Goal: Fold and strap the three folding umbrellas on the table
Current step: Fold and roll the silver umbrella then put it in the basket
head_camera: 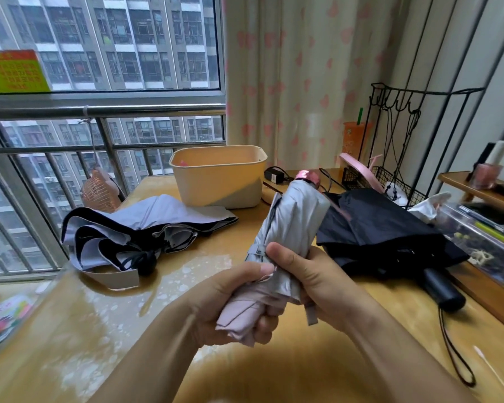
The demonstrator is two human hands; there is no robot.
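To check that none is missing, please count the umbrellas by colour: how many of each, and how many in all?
silver umbrella, held by the left hand and the right hand: 1
lilac umbrella, lying loose: 1
black umbrella, lying loose: 1
Total: 3

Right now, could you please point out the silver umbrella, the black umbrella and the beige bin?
silver umbrella [294, 219]: head view, rolled canopy.
black umbrella [375, 225]: head view, canopy.
beige bin [216, 184]: head view, front wall.
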